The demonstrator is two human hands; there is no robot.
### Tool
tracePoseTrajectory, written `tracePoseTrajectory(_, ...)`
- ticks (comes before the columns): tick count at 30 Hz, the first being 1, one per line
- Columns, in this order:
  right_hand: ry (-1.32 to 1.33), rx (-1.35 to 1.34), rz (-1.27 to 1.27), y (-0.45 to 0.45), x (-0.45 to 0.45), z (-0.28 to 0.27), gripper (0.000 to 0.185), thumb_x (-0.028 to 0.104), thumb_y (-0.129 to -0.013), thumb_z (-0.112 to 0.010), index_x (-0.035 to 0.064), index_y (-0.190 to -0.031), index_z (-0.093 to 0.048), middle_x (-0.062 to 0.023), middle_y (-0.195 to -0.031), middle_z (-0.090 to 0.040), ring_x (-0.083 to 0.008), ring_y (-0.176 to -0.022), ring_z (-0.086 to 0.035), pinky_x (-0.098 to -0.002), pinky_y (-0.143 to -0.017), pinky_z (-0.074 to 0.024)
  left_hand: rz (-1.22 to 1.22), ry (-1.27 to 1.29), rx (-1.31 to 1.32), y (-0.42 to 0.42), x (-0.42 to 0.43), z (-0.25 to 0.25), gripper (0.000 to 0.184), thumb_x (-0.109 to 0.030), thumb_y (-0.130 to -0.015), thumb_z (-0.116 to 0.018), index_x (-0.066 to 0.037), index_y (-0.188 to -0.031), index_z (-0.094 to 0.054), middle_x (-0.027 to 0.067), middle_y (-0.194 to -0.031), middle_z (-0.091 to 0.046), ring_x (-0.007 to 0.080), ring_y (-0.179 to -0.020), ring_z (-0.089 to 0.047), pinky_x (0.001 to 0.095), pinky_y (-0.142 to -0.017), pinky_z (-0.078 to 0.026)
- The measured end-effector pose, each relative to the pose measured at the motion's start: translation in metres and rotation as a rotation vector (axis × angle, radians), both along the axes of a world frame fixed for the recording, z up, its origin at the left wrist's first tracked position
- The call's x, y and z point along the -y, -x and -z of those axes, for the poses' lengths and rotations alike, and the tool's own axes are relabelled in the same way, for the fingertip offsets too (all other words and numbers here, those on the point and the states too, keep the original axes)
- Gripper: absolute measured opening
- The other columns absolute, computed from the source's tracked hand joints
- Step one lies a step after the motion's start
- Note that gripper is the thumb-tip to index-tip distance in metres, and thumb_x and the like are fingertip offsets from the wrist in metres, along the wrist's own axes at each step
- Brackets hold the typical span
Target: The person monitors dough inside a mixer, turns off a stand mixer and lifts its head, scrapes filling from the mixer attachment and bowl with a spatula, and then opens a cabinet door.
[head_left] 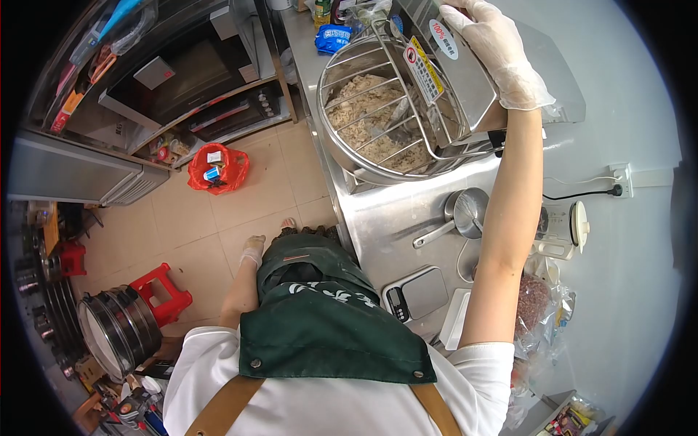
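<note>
My right hand (496, 52), in a whitish disposable glove, rests on the grey metal head of a stand mixer (476, 91). Its fingers stretch along the top, partly cut off by the frame's edge. Below the head stands a large steel mixing bowl (338, 149) under a wire guard (363, 70). Through the bars shows rough, crumbly pale dough (367, 109), with part of the mixing tool in it. My left hand (253, 248), also gloved, hangs low beside my green apron (334, 334), near no tool; its fingers are too small to make out.
On the steel counter (378, 225) are a saucepan (467, 212), a kitchen scale (416, 293) and a blender jug (560, 231). A blue packet (333, 39) lies behind the bowl. On the floor stand a red bag (218, 168), a red stool (163, 294) and stacked round steel pans (120, 327).
</note>
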State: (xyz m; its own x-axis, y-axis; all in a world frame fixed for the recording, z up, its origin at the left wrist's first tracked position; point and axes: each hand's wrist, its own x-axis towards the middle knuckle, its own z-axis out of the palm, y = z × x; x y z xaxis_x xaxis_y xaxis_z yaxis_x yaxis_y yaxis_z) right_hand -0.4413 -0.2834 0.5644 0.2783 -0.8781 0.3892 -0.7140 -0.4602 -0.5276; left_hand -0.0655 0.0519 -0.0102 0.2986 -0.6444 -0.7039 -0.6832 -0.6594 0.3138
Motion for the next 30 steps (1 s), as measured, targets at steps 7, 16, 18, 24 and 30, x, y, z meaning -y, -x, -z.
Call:
tracePoseTrajectory(7, 0.042, -0.009, -0.008, 0.002, 0.003, 0.003, 0.025, 0.017, -0.088, -0.061, 0.0004, -0.106, -0.069, -0.0181, -0.101, -0.07, -0.0289, -0.096, -0.066, -0.0339, -0.086, -0.0498, -0.102, 0.008, -0.018, 0.001, -0.001, 0.004, 0.048, -0.035, -0.092, -0.049, 0.001, -0.12, -0.062, 0.0229, -0.127, -0.059, 0.0345, -0.122, -0.054, 0.0384, -0.103, -0.039)
tracePoseTrajectory(16, -0.013, 0.046, -0.017, 0.001, 0.002, 0.002, 0.025, 0.016, -0.088, -0.061, -0.0002, -0.106, -0.069, -0.0178, -0.101, -0.07, -0.0273, -0.095, -0.066, -0.0329, -0.086, -0.0497, -0.154, -0.021, -0.026, 0.007, 0.004, -0.011, 0.048, -0.036, -0.092, -0.046, 0.001, -0.118, -0.063, 0.0237, -0.129, -0.057, 0.035, -0.122, -0.053, 0.0388, -0.103, -0.04)
tracePoseTrajectory(18, -0.021, 0.048, -0.009, 0.001, 0.002, 0.002, 0.025, 0.016, -0.088, -0.061, -0.0004, -0.106, -0.069, -0.0176, -0.101, -0.07, -0.0266, -0.095, -0.066, -0.0325, -0.085, -0.0497, -0.162, -0.034, -0.012, 0.01, 0.005, -0.019, 0.048, -0.036, -0.092, -0.044, 0.001, -0.118, -0.063, 0.0239, -0.129, -0.057, 0.0352, -0.122, -0.053, 0.039, -0.103, -0.04)
tracePoseTrajectory(24, -0.004, 0.043, -0.013, 0.002, 0.002, 0.003, 0.026, 0.016, -0.089, -0.06, -0.0003, -0.107, -0.069, -0.0177, -0.102, -0.07, -0.0259, -0.095, -0.067, -0.0321, -0.085, -0.0498, -0.03, -0.036, 0.0, 0.007, 0.006, -0.019, 0.048, -0.035, -0.093, -0.043, 0.001, -0.118, -0.063, 0.024, -0.129, -0.057, 0.0353, -0.122, -0.052, 0.0391, -0.103, -0.04)
tracePoseTrajectory(30, -0.037, 0.043, -0.001, 0.0, 0.001, 0.001, 0.026, 0.017, -0.089, -0.06, -0.0003, -0.107, -0.069, -0.0179, -0.103, -0.07, -0.0266, -0.095, -0.067, -0.0324, -0.085, -0.0501, -0.119, -0.014, -0.001, 0.011, 0.005, -0.021, 0.043, -0.031, -0.094, -0.042, 0.0, -0.116, -0.063, 0.0235, -0.128, -0.058, 0.0354, -0.121, -0.053, 0.0399, -0.102, -0.041)
